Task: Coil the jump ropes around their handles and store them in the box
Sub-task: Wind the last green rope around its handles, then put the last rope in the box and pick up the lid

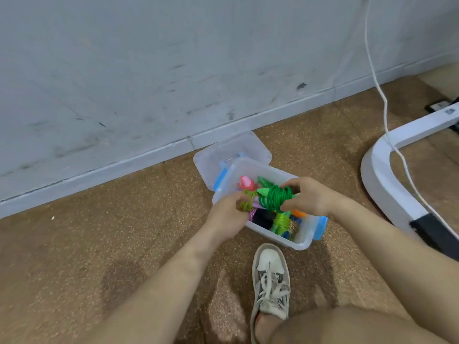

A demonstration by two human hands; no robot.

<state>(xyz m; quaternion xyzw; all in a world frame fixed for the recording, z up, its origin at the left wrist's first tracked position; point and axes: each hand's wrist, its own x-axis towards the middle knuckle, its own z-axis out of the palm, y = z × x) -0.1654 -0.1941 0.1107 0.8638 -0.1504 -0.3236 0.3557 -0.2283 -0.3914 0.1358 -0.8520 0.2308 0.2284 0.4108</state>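
Observation:
A clear plastic box (pixel 301 240) with blue latches sits on the brown floor by the wall. Several coiled jump ropes lie inside it, among them a pink one (pixel 246 184) and a light green one (pixel 282 223). My right hand (pixel 306 198) grips a dark green coiled rope (pixel 274 197) just above the box. My left hand (pixel 227 217) holds a yellow-green coiled rope (pixel 246 200) with purple handles at the box's left rim. The two bundles touch each other over the box.
The box's clear lid (pixel 232 155) leans open against the white baseboard behind it. A white curved stand base (pixel 380 180) and a white cable (pixel 387 120) are on the right. My shoe (pixel 270 279) is planted just in front of the box.

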